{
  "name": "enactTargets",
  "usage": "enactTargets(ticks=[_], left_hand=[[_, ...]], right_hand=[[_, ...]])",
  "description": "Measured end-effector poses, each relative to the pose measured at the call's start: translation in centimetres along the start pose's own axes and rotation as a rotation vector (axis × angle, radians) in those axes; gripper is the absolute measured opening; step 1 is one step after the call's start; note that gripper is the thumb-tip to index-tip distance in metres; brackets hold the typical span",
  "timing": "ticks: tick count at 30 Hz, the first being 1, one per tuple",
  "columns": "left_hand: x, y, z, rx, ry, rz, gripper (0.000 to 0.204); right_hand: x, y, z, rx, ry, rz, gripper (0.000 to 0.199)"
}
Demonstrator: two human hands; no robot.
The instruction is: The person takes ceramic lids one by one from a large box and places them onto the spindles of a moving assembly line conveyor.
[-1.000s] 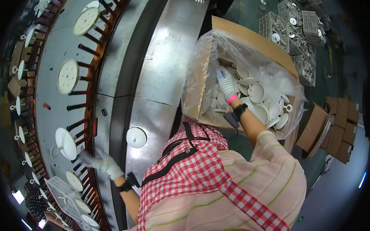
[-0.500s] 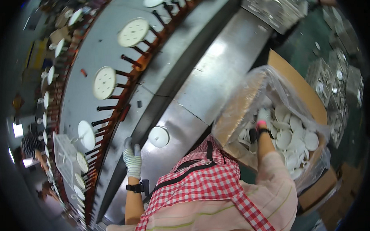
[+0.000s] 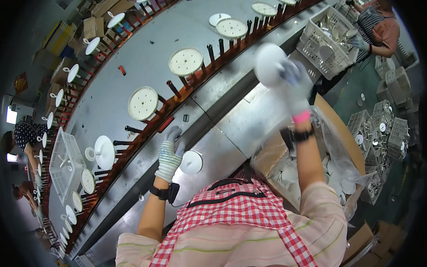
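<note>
Right hand [image 3: 295, 83], blurred, has hold of a white disc [image 3: 270, 65] by its right side, exact finger placement can't tell, maybe gripped there to leave most of the face uncovered; disc sits over the bench [image 3: 225, 145], far right. Left hand [image 3: 170, 156] empty, fingers loosely parted, just left of a second disc [image 3: 191, 162] lying on the bench. Box [image 3: 275, 150] of discs stands near right, presumably for easy reach.

Glossy metal counter [image 3: 214, 158] — matt cloth apron [image 3: 230, 209].
</note>
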State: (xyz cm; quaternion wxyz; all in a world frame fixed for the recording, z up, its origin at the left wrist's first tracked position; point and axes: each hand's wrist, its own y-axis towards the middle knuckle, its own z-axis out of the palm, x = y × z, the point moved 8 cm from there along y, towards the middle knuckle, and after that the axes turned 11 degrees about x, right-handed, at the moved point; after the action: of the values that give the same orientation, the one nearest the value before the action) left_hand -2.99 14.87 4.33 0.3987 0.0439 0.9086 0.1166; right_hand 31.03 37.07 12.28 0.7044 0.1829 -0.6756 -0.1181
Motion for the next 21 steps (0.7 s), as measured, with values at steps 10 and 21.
enactTargets(ticks=[10, 21], left_hand=[[-4.1, 2.4, -1.0, -0.016, -0.201, 0.031, 0.022], [4.9, 27.7, -3.3, -0.090, 0.033, -0.359, 0.046]], right_hand=[[-3.7, 15.1, 18.9, 0.498, -0.925, -0.006, 0.036], [-3.5, 7.0, 25.9, 0.778, -0.772, -0.280, 0.038]])
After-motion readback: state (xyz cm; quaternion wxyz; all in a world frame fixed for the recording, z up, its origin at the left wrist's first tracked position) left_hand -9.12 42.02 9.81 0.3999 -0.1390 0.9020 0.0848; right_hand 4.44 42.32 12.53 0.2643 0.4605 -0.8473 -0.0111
